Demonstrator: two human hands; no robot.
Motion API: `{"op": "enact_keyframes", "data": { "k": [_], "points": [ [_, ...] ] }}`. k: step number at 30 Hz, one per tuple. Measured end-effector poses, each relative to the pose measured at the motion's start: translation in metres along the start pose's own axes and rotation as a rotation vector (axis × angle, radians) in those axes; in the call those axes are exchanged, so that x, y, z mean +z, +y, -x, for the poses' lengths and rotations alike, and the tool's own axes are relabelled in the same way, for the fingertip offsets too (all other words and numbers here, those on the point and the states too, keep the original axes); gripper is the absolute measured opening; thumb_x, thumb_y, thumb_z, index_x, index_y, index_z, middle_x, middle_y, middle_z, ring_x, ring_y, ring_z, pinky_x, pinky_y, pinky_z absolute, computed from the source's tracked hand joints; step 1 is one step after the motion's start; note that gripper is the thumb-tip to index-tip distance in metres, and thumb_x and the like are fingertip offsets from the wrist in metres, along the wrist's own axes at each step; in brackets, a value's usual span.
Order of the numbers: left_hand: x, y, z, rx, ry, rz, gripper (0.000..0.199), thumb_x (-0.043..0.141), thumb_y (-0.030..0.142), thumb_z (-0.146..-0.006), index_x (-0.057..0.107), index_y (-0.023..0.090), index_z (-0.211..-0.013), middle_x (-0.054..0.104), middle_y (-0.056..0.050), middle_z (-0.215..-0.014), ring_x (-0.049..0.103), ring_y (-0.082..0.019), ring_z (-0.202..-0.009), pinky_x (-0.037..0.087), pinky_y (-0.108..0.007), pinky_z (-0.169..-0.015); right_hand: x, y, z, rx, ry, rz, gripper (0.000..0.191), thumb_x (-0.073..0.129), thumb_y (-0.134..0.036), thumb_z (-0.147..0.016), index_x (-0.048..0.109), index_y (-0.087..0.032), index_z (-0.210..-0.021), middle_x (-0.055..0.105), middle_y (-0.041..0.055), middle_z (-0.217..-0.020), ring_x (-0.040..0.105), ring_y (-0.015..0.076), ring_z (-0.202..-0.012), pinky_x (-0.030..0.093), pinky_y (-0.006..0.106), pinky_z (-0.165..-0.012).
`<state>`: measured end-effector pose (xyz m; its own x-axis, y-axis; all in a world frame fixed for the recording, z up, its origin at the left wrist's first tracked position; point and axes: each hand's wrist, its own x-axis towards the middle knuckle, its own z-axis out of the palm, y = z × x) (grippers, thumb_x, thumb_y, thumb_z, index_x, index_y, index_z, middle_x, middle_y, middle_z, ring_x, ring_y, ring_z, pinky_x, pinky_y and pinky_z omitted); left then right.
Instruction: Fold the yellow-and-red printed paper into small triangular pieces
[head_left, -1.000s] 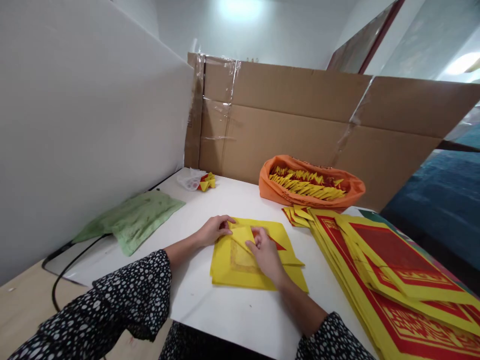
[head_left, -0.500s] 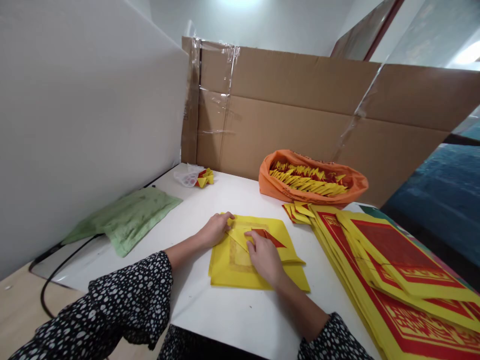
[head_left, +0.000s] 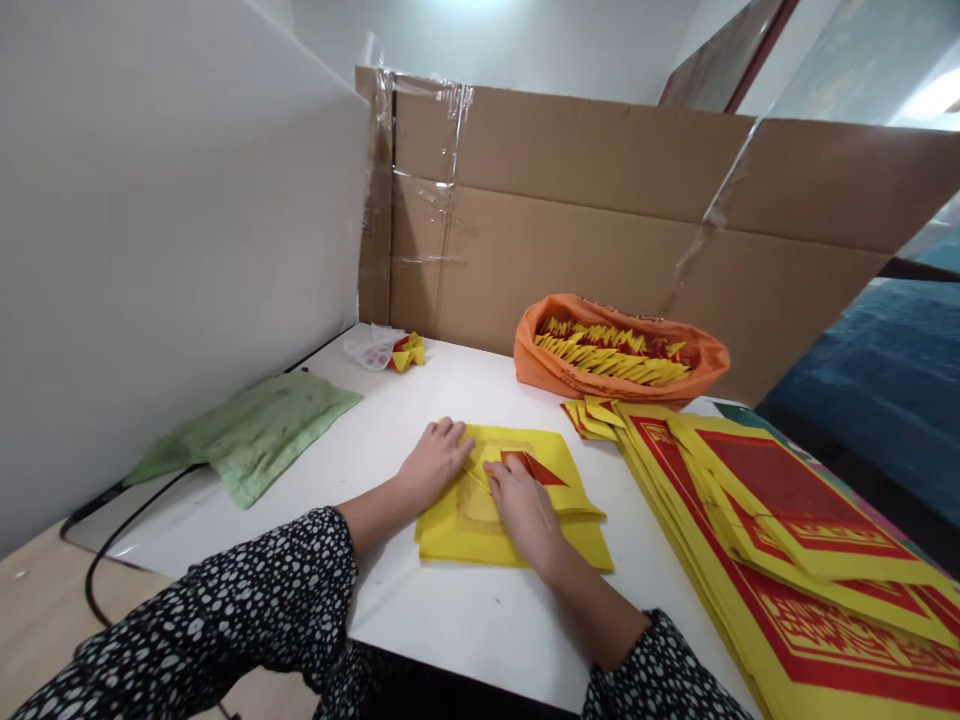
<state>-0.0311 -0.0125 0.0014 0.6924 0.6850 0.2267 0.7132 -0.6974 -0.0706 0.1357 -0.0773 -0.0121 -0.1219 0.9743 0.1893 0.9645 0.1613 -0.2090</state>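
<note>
A pile of yellow paper sheets [head_left: 465, 550] lies on the white table in front of me. On top is a partly folded yellow sheet [head_left: 574, 493] that shows a red triangle and a diagonal edge across a dull gold square. My left hand [head_left: 435, 462] has its curled fingers on the sheet's left side, gripping or pressing the folded edge. With the fingers drawn together, my right hand [head_left: 527, 515] holds the fold near the middle, beside the red triangle. The fingertips partly hide the paper between the hands.
An orange bag [head_left: 544, 372] full of folded yellow-and-red pieces stands at the back right. Several folded pieces [head_left: 592, 420] and large yellow-red printed sheets [head_left: 817, 500] lie to the right. On the left are a green cloth [head_left: 262, 430], a black cable [head_left: 112, 550] and a small plastic bag [head_left: 371, 348].
My left hand has come down flatter over the left edge of the sheet. The fingers of my right hand have closed together at the fold. The view has shifted slightly.
</note>
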Motion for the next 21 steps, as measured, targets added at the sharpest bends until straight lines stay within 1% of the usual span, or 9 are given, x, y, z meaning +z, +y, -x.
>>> {"op": "enact_keyframes", "data": {
  "k": [2,5,7,10,13,15,16,19,21],
  "points": [
    [-0.003,0.011,0.009,0.111,-0.047,-0.098,0.015,0.048,0.011,-0.092,0.062,0.013,-0.092,0.062,-0.011,-0.095,0.055,-0.024,-0.091,0.040,-0.037,-0.086,-0.004,-0.001,0.006,-0.073,0.050,0.140,0.024,0.047,-0.014,-0.093,0.067,-0.023,-0.102,0.065,0.0099,-0.110,0.062,0.0229,-0.090,0.047,0.031,-0.073],
    [-0.003,0.021,0.025,0.107,-0.085,-0.097,0.027,0.047,0.018,-0.095,0.062,0.014,-0.117,0.063,-0.013,-0.102,0.057,-0.026,-0.098,0.038,-0.042,-0.094,-0.001,0.002,0.026,-0.216,0.115,0.254,0.028,0.048,-0.008,-0.089,0.068,-0.021,-0.103,0.066,0.0125,-0.112,0.058,0.0283,-0.103,0.047,0.040,-0.084],
    [-0.001,0.025,0.033,0.092,-0.075,-0.031,0.042,0.046,0.039,-0.097,0.050,0.025,-0.137,0.058,-0.016,-0.121,0.053,-0.033,-0.114,0.035,-0.050,-0.098,0.007,0.008,0.046,-0.256,0.155,0.255,0.036,0.046,-0.004,-0.087,0.066,-0.017,-0.114,0.068,0.0139,-0.113,0.058,0.0292,-0.104,0.046,0.043,-0.087],
    [0.000,0.032,0.041,0.095,-0.107,0.068,0.060,0.042,0.066,-0.090,0.036,0.043,-0.145,0.040,-0.014,-0.147,0.037,-0.046,-0.130,0.028,-0.064,-0.099,0.014,0.018,0.074,-0.262,0.240,0.199,0.047,0.043,0.000,-0.082,0.063,-0.016,-0.122,0.064,0.0142,-0.127,0.056,0.0294,-0.114,0.043,0.043,-0.091],
    [-0.003,0.039,0.042,0.069,-0.188,0.134,0.069,0.044,0.073,-0.084,0.031,0.046,-0.146,0.027,-0.010,-0.157,0.023,-0.055,-0.135,0.018,-0.074,-0.099,-0.006,0.023,0.080,-0.274,0.218,0.048,0.035,0.043,-0.007,-0.085,0.069,-0.018,-0.106,0.068,0.0127,-0.118,0.062,0.0279,-0.102,0.046,0.040,-0.083],
    [-0.007,0.041,0.038,0.055,-0.248,0.154,0.073,0.044,0.075,-0.082,0.032,0.043,-0.147,0.025,-0.011,-0.157,0.017,-0.056,-0.137,0.012,-0.076,-0.101,-0.033,0.029,0.070,-0.220,0.158,-0.139,0.026,0.045,-0.021,-0.092,0.069,-0.021,-0.084,0.072,0.0076,-0.094,0.065,0.0218,-0.078,0.047,0.034,-0.070],
    [-0.011,0.042,0.036,0.057,-0.277,0.164,0.076,0.045,0.076,-0.081,0.032,0.041,-0.147,0.024,-0.013,-0.157,0.014,-0.056,-0.138,0.011,-0.076,-0.102,-0.047,0.034,0.062,-0.092,0.176,-0.240,0.028,0.044,-0.029,-0.094,0.066,-0.021,-0.079,0.070,0.0044,-0.081,0.061,0.0180,-0.066,0.045,0.030,-0.063],
    [-0.024,0.041,0.029,0.047,-0.384,0.240,0.078,0.046,0.076,-0.081,0.032,0.038,-0.148,0.020,-0.015,-0.158,0.011,-0.054,-0.140,0.012,-0.074,-0.103,-0.068,0.062,0.033,0.182,0.294,-0.378,0.020,0.048,-0.034,-0.091,0.064,-0.021,-0.092,0.067,0.0018,-0.081,0.060,0.0157,-0.065,0.044,0.028,-0.064],
    [-0.031,0.041,0.025,-0.006,-0.463,0.323,0.068,0.041,0.073,-0.086,0.037,0.040,-0.145,0.018,-0.012,-0.160,0.012,-0.053,-0.141,0.017,-0.074,-0.101,-0.059,0.084,0.018,0.240,0.153,-0.397,0.021,0.059,-0.031,-0.081,0.064,-0.020,-0.098,0.065,0.0012,-0.077,0.060,0.0170,-0.066,0.044,0.028,-0.063]
  ]
}}
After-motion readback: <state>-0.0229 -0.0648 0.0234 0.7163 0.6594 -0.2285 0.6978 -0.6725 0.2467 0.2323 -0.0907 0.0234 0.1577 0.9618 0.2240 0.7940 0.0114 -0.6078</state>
